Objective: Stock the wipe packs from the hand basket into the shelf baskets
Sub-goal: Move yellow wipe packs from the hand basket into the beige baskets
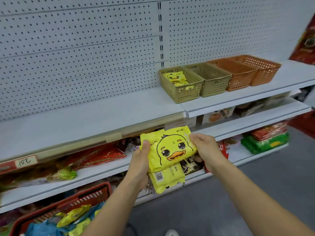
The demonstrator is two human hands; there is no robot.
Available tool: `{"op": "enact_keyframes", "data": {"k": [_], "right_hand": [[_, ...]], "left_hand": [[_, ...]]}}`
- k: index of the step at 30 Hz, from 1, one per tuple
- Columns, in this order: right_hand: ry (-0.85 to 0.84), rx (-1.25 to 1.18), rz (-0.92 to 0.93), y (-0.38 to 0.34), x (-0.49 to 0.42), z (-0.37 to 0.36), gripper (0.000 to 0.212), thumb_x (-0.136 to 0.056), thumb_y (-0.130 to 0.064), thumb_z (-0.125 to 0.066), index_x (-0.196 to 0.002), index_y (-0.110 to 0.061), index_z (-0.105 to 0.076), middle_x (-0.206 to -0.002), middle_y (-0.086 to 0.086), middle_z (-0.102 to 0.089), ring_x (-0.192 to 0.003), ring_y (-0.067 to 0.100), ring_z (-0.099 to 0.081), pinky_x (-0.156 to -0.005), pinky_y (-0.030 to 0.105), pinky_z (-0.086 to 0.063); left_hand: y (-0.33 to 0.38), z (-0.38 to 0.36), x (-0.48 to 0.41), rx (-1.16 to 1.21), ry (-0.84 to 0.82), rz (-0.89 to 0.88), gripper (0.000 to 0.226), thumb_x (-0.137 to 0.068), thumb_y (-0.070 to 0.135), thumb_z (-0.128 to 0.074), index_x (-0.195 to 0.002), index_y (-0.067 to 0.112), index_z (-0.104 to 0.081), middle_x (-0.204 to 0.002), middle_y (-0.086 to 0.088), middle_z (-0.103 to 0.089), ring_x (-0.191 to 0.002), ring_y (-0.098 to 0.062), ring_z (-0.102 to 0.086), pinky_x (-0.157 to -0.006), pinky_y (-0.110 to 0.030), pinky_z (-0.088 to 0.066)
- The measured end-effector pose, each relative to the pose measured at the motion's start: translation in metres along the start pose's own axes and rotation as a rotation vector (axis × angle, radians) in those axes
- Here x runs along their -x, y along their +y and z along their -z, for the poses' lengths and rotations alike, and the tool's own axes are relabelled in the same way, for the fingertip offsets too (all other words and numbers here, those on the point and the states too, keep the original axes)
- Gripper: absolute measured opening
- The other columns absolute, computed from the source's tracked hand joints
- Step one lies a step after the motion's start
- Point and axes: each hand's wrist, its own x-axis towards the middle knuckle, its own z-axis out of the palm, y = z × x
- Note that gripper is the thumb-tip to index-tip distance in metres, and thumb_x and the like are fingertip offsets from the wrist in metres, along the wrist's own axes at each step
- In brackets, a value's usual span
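At a white store shelf [88,116] backed with pegboard [76,53], above a grey floor [247,193], a person is holding two yellow wipe packs [170,157] just in front of the shelf edge. The left hand [141,160] is gripping the stack at its left side, thumb curled over the top pack [172,147], while the right hand [206,149] is pinching that pack's right edge. A cartoon duck face is filling the top pack, with the letters "KOK" showing beside the thumb; the lower pack [166,180] is showing a barcode. Four baskets are sitting side by side on the shelf at right: a tan basket [185,95] holding duck packs [175,77], a second tan basket [215,86] and two orange baskets [238,79]. A red hand basket [95,193] at lower left is carrying more yellow and blue packs [75,215]. A handwritten tag [24,161] on the shelf rail is reading "10元".
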Motion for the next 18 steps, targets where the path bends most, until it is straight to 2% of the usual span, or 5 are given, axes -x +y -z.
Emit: {"op": "enact_keyframes", "data": {"k": [6, 11, 14, 16, 18], "right_hand": [[0.184, 0.227, 0.208, -0.027, -0.064, 0.022, 0.04, -0.096, -0.016, -0.04, -0.057, -0.012, -0.036, -0.05, 0.01, -0.037, -0.032, 0.021, -0.051, -0.035, 0.02, -0.029], [0.187, 0.148, 0.186, -0.052, -0.145, 0.029, 0.038, -0.098, -0.018, -0.041, -0.066, 0.0, -0.049, -0.057, 0.018, -0.048, -0.039, 0.022, -0.051, -0.036, 0.022, -0.036], [0.063, 0.016, 0.094, -0.076, -0.197, 0.032, 0.035, -0.099, -0.025, -0.047, -0.082, 0.002, -0.061, -0.064, 0.018, -0.06, -0.049, 0.027, -0.058, -0.041, 0.033, -0.048], [-0.092, -0.061, 0.016, -0.095, -0.227, 0.033, 0.032, -0.096, -0.034, -0.054, -0.09, -0.004, -0.065, -0.067, 0.012, -0.068, -0.05, 0.026, -0.063, -0.037, 0.026, -0.044], [-0.197, -0.068, -0.002, -0.109, -0.257, 0.033, 0.027, -0.09, -0.034, -0.062, -0.096, -0.008, -0.066, -0.071, 0.007, -0.071, -0.052, 0.021, -0.064, -0.036, 0.023, -0.042]], "left_hand": [[0.022, -0.042, -0.062, -0.128, -0.018, -0.067, 0.047, -0.104, 0.038, -0.035, -0.096, 0.008, -0.07, -0.092, -0.013, -0.076, -0.091, -0.03, -0.072, -0.089, -0.046, -0.055], [0.059, -0.074, -0.134, -0.137, -0.05, -0.081, 0.045, -0.102, 0.042, -0.038, -0.095, 0.011, -0.07, -0.086, -0.008, -0.077, -0.078, -0.021, -0.074, -0.072, -0.036, -0.059], [0.089, -0.092, -0.182, -0.077, 0.004, -0.098, 0.042, -0.1, 0.039, -0.046, -0.097, 0.005, -0.069, -0.086, -0.015, -0.076, -0.077, -0.028, -0.074, -0.069, -0.039, -0.06], [0.108, -0.103, -0.213, -0.019, 0.026, -0.056, 0.041, -0.098, 0.038, -0.05, -0.101, 0.002, -0.068, -0.09, -0.019, -0.075, -0.08, -0.033, -0.073, -0.072, -0.046, -0.06], [0.121, -0.114, -0.244, -0.024, 0.036, -0.006, 0.043, -0.096, 0.041, -0.054, -0.104, 0.001, -0.067, -0.088, -0.018, -0.075, -0.075, -0.031, -0.073, -0.066, -0.041, -0.06]]}}
